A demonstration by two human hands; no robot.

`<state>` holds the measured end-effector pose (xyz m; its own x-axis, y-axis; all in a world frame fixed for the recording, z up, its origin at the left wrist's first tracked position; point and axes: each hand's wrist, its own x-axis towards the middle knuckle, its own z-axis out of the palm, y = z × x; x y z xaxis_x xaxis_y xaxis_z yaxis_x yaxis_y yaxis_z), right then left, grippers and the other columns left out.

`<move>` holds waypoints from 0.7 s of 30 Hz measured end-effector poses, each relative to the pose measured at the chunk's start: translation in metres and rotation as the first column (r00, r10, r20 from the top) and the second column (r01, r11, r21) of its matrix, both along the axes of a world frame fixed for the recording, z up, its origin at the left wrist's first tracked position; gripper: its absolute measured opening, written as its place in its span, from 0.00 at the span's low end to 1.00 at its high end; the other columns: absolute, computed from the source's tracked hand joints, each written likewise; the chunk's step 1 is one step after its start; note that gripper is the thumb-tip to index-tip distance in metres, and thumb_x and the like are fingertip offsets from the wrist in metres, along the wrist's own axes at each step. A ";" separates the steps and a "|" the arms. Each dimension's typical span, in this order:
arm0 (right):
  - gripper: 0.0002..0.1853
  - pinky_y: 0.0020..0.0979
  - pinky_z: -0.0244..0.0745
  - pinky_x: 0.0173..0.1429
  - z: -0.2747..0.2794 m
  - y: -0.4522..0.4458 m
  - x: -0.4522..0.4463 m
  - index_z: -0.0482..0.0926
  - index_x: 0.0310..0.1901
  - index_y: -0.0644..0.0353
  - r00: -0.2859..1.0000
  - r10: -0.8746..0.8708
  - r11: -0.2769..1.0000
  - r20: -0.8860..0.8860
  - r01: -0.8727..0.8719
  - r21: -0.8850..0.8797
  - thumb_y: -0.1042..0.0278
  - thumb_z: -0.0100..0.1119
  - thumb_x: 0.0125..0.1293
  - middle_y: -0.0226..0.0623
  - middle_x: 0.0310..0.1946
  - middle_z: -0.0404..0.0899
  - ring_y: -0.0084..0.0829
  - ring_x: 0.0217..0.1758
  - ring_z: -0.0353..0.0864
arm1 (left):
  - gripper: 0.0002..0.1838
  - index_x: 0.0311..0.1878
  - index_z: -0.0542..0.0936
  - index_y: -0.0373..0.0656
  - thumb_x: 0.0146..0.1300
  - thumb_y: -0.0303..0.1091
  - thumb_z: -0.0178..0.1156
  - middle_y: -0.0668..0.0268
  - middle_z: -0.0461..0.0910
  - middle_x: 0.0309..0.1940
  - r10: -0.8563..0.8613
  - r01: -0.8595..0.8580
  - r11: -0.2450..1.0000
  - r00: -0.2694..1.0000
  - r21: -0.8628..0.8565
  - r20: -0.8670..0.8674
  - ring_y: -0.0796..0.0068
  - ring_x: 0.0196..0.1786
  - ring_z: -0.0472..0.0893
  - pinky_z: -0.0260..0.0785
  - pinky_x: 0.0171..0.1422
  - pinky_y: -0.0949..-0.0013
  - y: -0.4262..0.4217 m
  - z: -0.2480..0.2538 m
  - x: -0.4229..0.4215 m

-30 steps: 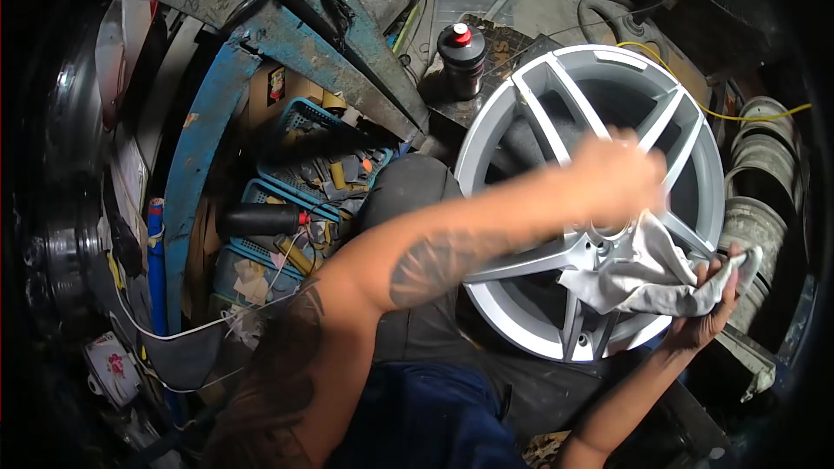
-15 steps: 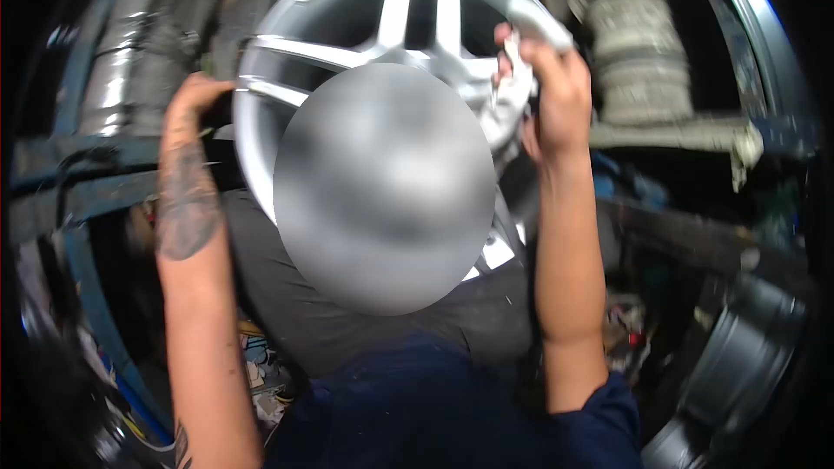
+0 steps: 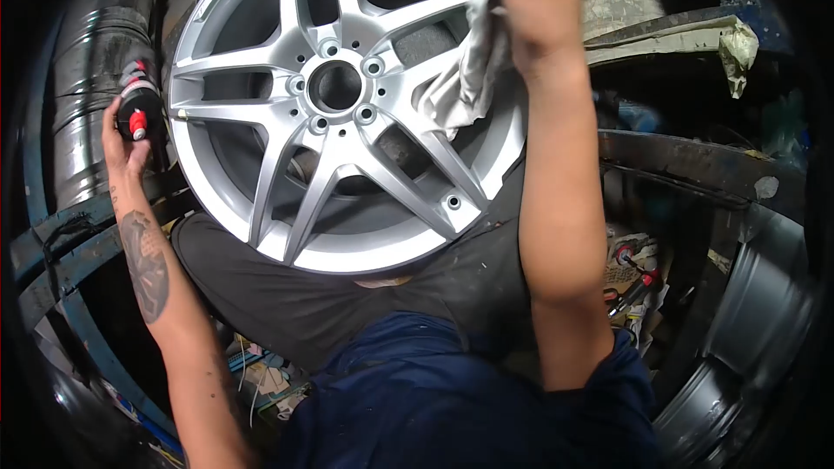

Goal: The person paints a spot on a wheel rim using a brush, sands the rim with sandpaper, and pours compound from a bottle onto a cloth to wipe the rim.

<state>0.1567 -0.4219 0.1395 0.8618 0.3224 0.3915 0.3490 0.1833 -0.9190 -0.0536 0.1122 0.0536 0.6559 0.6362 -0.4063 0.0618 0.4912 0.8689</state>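
A silver alloy wheel (image 3: 287,135) rests face up across my thighs, its several split spokes running out from the hub hole. To its left, my left hand (image 3: 124,146) is closed around a dark bottle with a red nozzle (image 3: 135,106); the nozzle points towards me. My right hand (image 3: 543,4) grips a whitish cloth (image 3: 460,95) above the right side of the rim. The cloth hangs down over the spokes there. Some of the right fingers are cut off by the top edge of the view.
Stacked metal rims (image 3: 91,78) stand on the left, and more dusty rims (image 3: 617,0) at the upper right. Blue metal rails (image 3: 95,256) frame the left side. A red-and-black tool (image 3: 638,287) lies among litter at the lower right, near dark rims (image 3: 756,295).
My left hand has left the rim's edge and now holds the bottle. My right hand has moved up with the cloth. The wheel appears lower and further left, its hub no longer covered by a blur.
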 end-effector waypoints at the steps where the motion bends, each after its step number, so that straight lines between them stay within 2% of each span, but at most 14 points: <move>1: 0.16 0.28 0.77 0.46 0.004 0.003 -0.008 0.86 0.56 0.61 0.996 0.054 0.984 0.070 -0.041 -0.175 0.68 0.62 0.70 0.38 0.43 0.87 0.26 0.41 0.82 | 0.28 0.70 0.71 0.47 0.68 0.38 0.67 0.59 0.80 0.59 0.002 -0.014 0.985 0.998 0.172 0.069 0.61 0.58 0.84 0.80 0.63 0.52 -0.020 0.010 0.009; 3: 0.14 0.25 0.75 0.39 -0.006 0.015 -0.018 0.85 0.52 0.67 0.977 0.160 0.916 -0.140 -0.200 -0.349 0.74 0.57 0.68 0.32 0.36 0.84 0.19 0.35 0.78 | 0.40 0.79 0.57 0.55 0.68 0.35 0.67 0.58 0.72 0.68 -0.100 0.014 0.895 0.980 0.446 0.171 0.61 0.62 0.82 0.78 0.68 0.51 -0.076 0.026 0.031; 4: 0.12 0.22 0.74 0.41 -0.010 0.020 -0.021 0.88 0.49 0.64 0.944 0.202 0.883 -0.259 -0.290 -0.369 0.74 0.59 0.68 0.27 0.35 0.84 0.16 0.36 0.79 | 0.37 0.77 0.61 0.51 0.70 0.36 0.67 0.59 0.74 0.67 -0.108 0.026 0.929 0.973 0.369 0.202 0.62 0.64 0.81 0.75 0.70 0.52 -0.101 0.034 0.039; 6: 0.13 0.31 0.77 0.38 -0.032 0.033 -0.024 0.90 0.45 0.58 0.966 0.232 0.877 -0.116 -0.259 -0.405 0.65 0.61 0.64 0.37 0.29 0.86 0.28 0.30 0.84 | 0.31 0.75 0.69 0.42 0.72 0.39 0.65 0.59 0.79 0.66 -0.106 0.052 0.977 0.959 0.207 0.261 0.65 0.67 0.79 0.71 0.75 0.54 -0.152 0.049 0.055; 7: 0.14 0.35 0.78 0.41 -0.038 0.038 -0.027 0.89 0.44 0.60 0.964 0.255 0.849 -0.073 -0.259 -0.461 0.61 0.67 0.63 0.44 0.30 0.86 0.35 0.32 0.86 | 0.28 0.72 0.72 0.40 0.73 0.40 0.64 0.59 0.80 0.65 -0.298 0.248 0.952 0.881 0.178 0.368 0.66 0.67 0.79 0.69 0.76 0.55 -0.156 0.052 0.056; 8: 0.18 0.28 0.75 0.43 -0.034 0.043 -0.033 0.87 0.49 0.64 0.931 0.322 0.779 -0.174 -0.365 -0.509 0.58 0.73 0.68 0.30 0.33 0.83 0.20 0.38 0.79 | 0.26 0.70 0.75 0.38 0.74 0.42 0.62 0.59 0.81 0.64 -0.468 0.441 0.880 0.750 0.175 0.468 0.67 0.68 0.79 0.68 0.77 0.56 -0.159 0.055 0.057; 10: 0.25 0.40 0.78 0.44 -0.019 0.052 -0.047 0.86 0.40 0.64 0.937 0.328 0.736 -0.122 -0.334 -0.589 0.46 0.76 0.59 0.49 0.31 0.84 0.44 0.36 0.86 | 0.28 0.72 0.72 0.39 0.76 0.44 0.60 0.60 0.81 0.65 -0.437 0.447 0.889 0.757 0.103 0.486 0.65 0.68 0.79 0.67 0.78 0.56 -0.188 0.048 0.062; 11: 0.26 0.41 0.78 0.46 -0.033 0.058 -0.050 0.85 0.38 0.65 0.934 0.350 0.782 -0.078 -0.337 -0.525 0.45 0.76 0.57 0.51 0.31 0.83 0.49 0.38 0.85 | 0.28 0.73 0.71 0.37 0.75 0.42 0.60 0.58 0.81 0.65 -0.401 0.402 0.911 0.803 0.096 0.440 0.65 0.67 0.80 0.67 0.78 0.57 -0.210 0.057 0.063; 12: 0.22 0.45 0.79 0.47 -0.042 0.061 -0.051 0.84 0.39 0.64 0.919 0.393 0.755 -0.040 -0.347 -0.557 0.50 0.73 0.60 0.52 0.32 0.84 0.51 0.40 0.86 | 0.30 0.72 0.71 0.34 0.74 0.42 0.60 0.56 0.81 0.64 -0.401 0.409 0.910 0.823 0.070 0.403 0.65 0.68 0.79 0.67 0.78 0.57 -0.212 0.054 0.063; 13: 0.19 0.46 0.79 0.48 -0.050 0.065 -0.055 0.84 0.40 0.64 0.915 0.400 0.763 -0.060 -0.368 -0.532 0.54 0.71 0.61 0.52 0.33 0.84 0.51 0.41 0.86 | 0.32 0.73 0.69 0.32 0.74 0.44 0.60 0.54 0.79 0.66 -0.408 0.371 0.913 0.837 0.171 0.364 0.63 0.70 0.78 0.67 0.79 0.56 -0.218 0.053 0.061; 16: 0.14 0.50 0.79 0.49 -0.058 0.073 -0.064 0.83 0.40 0.64 0.919 0.390 0.751 -0.051 -0.350 -0.560 0.60 0.65 0.63 0.51 0.34 0.85 0.52 0.43 0.86 | 0.50 0.78 0.60 0.29 0.70 0.64 0.58 0.42 0.67 0.74 -0.460 0.383 0.886 0.804 0.263 0.378 0.49 0.76 0.71 0.67 0.80 0.50 -0.223 0.064 0.067; 18: 0.14 0.51 0.78 0.47 -0.061 0.078 -0.075 0.80 0.37 0.64 0.925 0.380 0.719 -0.022 -0.311 -0.622 0.59 0.64 0.66 0.51 0.34 0.84 0.54 0.42 0.85 | 0.54 0.78 0.61 0.30 0.66 0.70 0.59 0.40 0.68 0.73 -0.346 0.332 0.935 0.787 0.123 0.510 0.44 0.75 0.71 0.69 0.78 0.46 -0.236 0.073 0.069; 20: 0.18 0.51 0.77 0.43 -0.064 0.085 -0.089 0.79 0.35 0.64 0.932 0.359 0.745 0.052 -0.253 -0.618 0.54 0.64 0.70 0.51 0.30 0.83 0.54 0.38 0.85 | 0.55 0.77 0.62 0.32 0.65 0.71 0.60 0.40 0.71 0.71 -0.224 0.245 0.969 0.827 0.027 0.516 0.41 0.73 0.73 0.71 0.76 0.44 -0.237 0.078 0.070; 21: 0.17 0.47 0.75 0.39 -0.062 0.087 -0.093 0.78 0.34 0.64 0.933 0.357 0.754 0.043 -0.261 -0.603 0.56 0.64 0.71 0.49 0.28 0.80 0.50 0.34 0.81 | 0.53 0.76 0.65 0.33 0.65 0.73 0.58 0.40 0.74 0.67 -0.166 0.207 0.978 0.842 -0.022 0.514 0.41 0.70 0.76 0.73 0.74 0.43 -0.234 0.074 0.070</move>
